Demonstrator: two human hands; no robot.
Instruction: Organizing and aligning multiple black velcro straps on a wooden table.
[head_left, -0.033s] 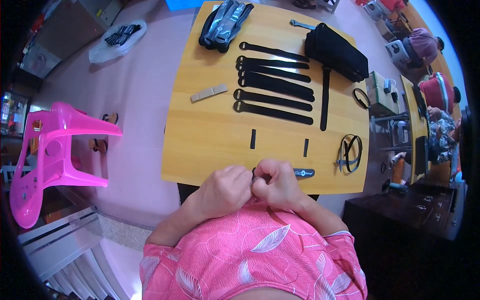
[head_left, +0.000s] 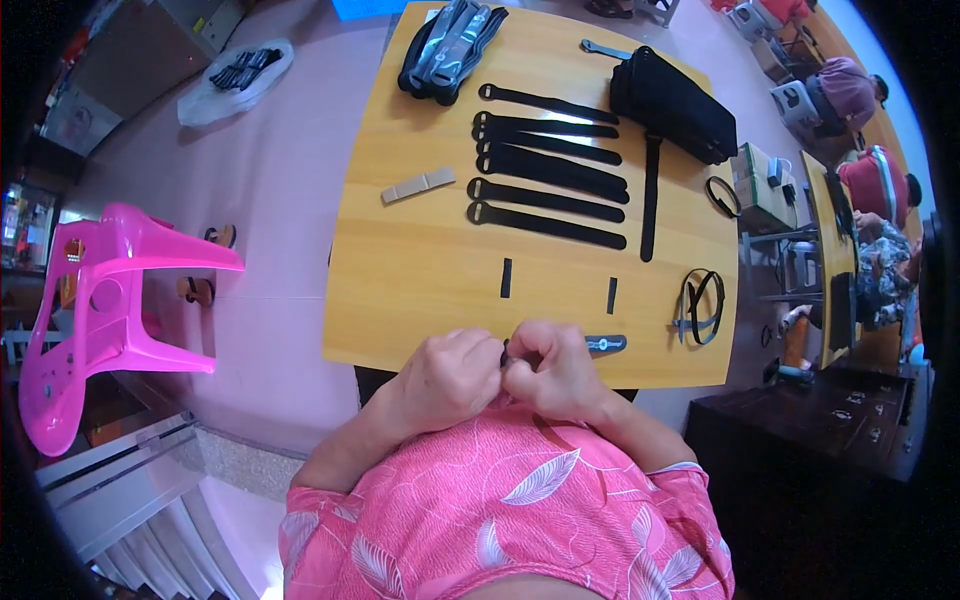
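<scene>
Dark strap [head_left: 607, 343], left hand [head_left: 455, 375] curled at it, right hand [head_left: 550, 370] pinching

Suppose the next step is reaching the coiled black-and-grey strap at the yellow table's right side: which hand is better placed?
Probably the right hand: it is nearer the strap than the left hand. A mostly hidden dark piece shows between them, so the right may need freeing first.

Left grip [head_left: 453, 374] and right grip [head_left: 554, 369] pinch a dark piece [head_left: 505, 350] at the table [head_left: 400, 290]

txt: wht lettering | on: dk strap [head_left: 607, 343] nr R hand [head_left: 548, 368] | too sm. to read
</scene>
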